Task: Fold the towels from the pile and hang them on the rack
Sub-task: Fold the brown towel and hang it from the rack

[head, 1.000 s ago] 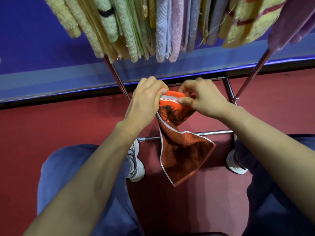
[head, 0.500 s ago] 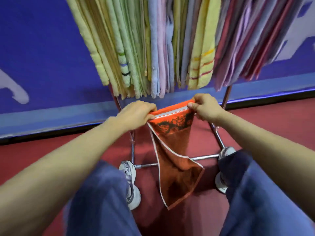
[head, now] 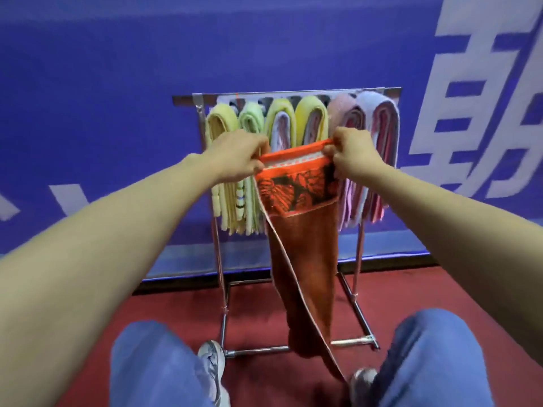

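Standing on red carpet, the rack fronts a blue lettered wall.

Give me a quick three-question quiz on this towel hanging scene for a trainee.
1. True or false: the rack holds no towels yet.
2. Which hands grip the orange towel by its top edge? A) left hand only B) right hand only C) both
3. Fill in: the wall behind the rack is ____.
Key: 1 false; 2 C; 3 blue.
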Motion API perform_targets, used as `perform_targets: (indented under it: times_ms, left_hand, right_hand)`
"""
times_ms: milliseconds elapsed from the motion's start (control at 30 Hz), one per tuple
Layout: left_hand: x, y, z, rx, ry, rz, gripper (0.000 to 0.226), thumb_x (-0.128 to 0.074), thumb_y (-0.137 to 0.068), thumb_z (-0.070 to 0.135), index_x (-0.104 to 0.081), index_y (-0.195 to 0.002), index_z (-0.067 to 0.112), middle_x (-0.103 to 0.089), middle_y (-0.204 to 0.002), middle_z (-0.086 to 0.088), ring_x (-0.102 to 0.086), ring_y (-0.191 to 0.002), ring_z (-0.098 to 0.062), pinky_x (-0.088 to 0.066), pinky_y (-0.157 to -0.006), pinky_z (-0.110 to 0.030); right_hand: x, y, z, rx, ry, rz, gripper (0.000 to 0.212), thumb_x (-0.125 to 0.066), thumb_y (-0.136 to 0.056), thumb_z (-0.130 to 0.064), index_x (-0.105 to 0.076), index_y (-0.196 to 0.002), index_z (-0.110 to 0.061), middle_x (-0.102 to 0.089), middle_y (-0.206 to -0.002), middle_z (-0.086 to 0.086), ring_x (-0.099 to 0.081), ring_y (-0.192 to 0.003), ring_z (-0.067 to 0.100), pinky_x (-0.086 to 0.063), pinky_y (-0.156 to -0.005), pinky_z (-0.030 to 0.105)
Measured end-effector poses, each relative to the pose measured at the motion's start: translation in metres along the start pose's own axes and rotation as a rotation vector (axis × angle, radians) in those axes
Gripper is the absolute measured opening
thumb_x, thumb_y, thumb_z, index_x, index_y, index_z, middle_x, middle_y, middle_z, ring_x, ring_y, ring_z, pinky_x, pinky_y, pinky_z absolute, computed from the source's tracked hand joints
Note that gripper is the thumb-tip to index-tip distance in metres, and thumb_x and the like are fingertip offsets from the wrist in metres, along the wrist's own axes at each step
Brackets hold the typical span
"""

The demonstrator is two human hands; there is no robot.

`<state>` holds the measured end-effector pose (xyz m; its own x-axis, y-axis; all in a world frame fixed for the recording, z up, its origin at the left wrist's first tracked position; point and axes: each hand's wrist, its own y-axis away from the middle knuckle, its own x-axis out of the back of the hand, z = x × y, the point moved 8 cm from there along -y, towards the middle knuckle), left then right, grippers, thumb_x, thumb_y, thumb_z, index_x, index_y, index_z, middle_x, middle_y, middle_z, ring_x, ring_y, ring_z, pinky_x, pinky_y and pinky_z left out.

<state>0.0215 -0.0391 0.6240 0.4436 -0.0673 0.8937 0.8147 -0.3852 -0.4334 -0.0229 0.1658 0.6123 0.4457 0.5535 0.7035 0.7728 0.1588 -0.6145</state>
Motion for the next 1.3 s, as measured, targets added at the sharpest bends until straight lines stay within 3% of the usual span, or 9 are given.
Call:
perform_targets:
  times_ms: [133, 200, 333, 533, 700, 767, 1000, 1167, 1300]
  left_hand:
    - [0.015, 0.016, 0.025, -0.104, -0.083, -0.039, 0.055, -0.061, -0.092, 0.016, -0.032, -0.135, 0.032, -0.061, -0.089, -0.009, -0.059, -0.082, -0.034, -0.047, -0.066, -0.043]
    - [0.008, 0.021, 0.032, -0.161, -0.106, -0.144, 0.059, -0.057, -0.089, 0.011, -0.031, -0.131, 0.043, -0.064, -0.098, -0.007, -0.061, -0.085, -0.032, -0.052, -0.071, -0.046]
    - [-0.009, 0.021, 0.022, -0.048, -0.053, -0.305, 0.051, -0.048, -0.084, 0.012, -0.044, -0.118, 0.049, -0.067, -0.104, -0.005, -0.061, -0.086, -0.027, -0.052, -0.077, -0.044]
    - [-0.03, 0.013, 0.019, 0.138, 0.372, -0.305, 0.043, -0.044, -0.088, 0.005, -0.062, -0.117, 0.032, -0.063, -0.102, -0.002, -0.06, -0.068, -0.016, -0.054, -0.058, -0.034]
    - [-0.064, -0.003, 0.01, 0.381, 0.78, -0.296, 0.037, -0.042, -0.088, -0.004, -0.059, -0.117, 0.01, -0.052, -0.074, -0.01, -0.054, -0.053, -0.016, -0.047, -0.05, -0.032]
    - [-0.079, -0.007, 0.015, 0.416, 0.891, -0.313, 0.033, -0.041, -0.088, -0.008, -0.06, -0.113, 0.005, -0.048, -0.071, -0.012, -0.052, -0.05, -0.016, -0.045, -0.051, -0.028]
    - [-0.113, -0.006, 0.017, 0.473, 1.01, -0.419, 0.034, -0.037, -0.085, -0.003, -0.065, -0.104, -0.003, -0.054, -0.058, -0.011, -0.045, -0.042, -0.015, -0.053, -0.053, -0.03]
    - [-0.114, -0.007, 0.015, 0.461, 0.997, -0.436, 0.038, -0.035, -0.085, -0.001, -0.06, -0.113, -0.01, -0.055, -0.055, -0.006, -0.046, -0.042, -0.013, -0.053, -0.059, -0.034]
    - [-0.113, -0.006, 0.019, 0.444, 0.993, -0.446, 0.035, -0.035, -0.085, 0.0, -0.063, -0.106, -0.002, -0.055, -0.058, -0.007, -0.044, -0.044, -0.014, -0.052, -0.061, -0.037]
  right_hand:
    - [0.0, 0.0, -0.004, -0.032, -0.074, 0.018, 0.013, -0.056, -0.092, -0.015, -0.055, -0.082, -0.007, -0.068, -0.081, 0.023, -0.068, -0.072, 0.043, -0.055, -0.069, 0.054]
    - [-0.003, 0.0, -0.005, -0.027, -0.037, 0.016, 0.012, -0.057, -0.092, -0.016, -0.057, -0.085, -0.006, -0.068, -0.086, 0.024, -0.066, -0.08, 0.044, -0.053, -0.075, 0.051]
    - [-0.011, 0.005, -0.007, -0.01, -0.017, 0.023, 0.015, -0.06, -0.091, -0.02, -0.063, -0.091, -0.005, -0.068, -0.093, 0.023, -0.061, -0.093, 0.044, -0.05, -0.079, 0.046]
    - [-0.006, 0.017, 0.001, -0.055, -0.153, 0.061, 0.015, -0.072, -0.083, -0.022, -0.067, -0.078, -0.01, -0.067, -0.075, 0.01, -0.061, -0.078, 0.029, -0.045, -0.068, 0.035]
    - [-0.013, 0.039, -0.02, 0.054, -0.293, 0.102, 0.029, -0.075, -0.074, -0.019, -0.051, -0.06, -0.025, -0.056, -0.058, -0.009, -0.055, -0.061, 0.012, -0.034, -0.057, 0.019]
    - [-0.03, 0.046, -0.031, 0.124, -0.302, 0.075, 0.029, -0.073, -0.072, -0.021, -0.047, -0.059, -0.028, -0.054, -0.056, -0.01, -0.054, -0.058, 0.011, -0.039, -0.057, 0.024]
    - [-0.08, 0.057, -0.028, 0.158, -0.281, 0.026, 0.024, -0.059, -0.073, -0.035, -0.039, -0.061, -0.033, -0.052, -0.057, -0.008, -0.051, -0.057, 0.014, -0.048, -0.056, 0.039]
    - [-0.082, 0.061, -0.027, 0.157, -0.339, 0.041, 0.021, -0.068, -0.077, -0.018, -0.054, -0.067, -0.03, -0.06, -0.061, -0.009, -0.054, -0.057, 0.007, -0.048, -0.06, 0.029]
    - [-0.084, 0.063, -0.025, 0.125, -0.397, 0.049, 0.01, -0.072, -0.078, -0.011, -0.067, -0.076, -0.019, -0.063, -0.065, -0.011, -0.056, -0.059, 0.005, -0.041, -0.059, 0.015]
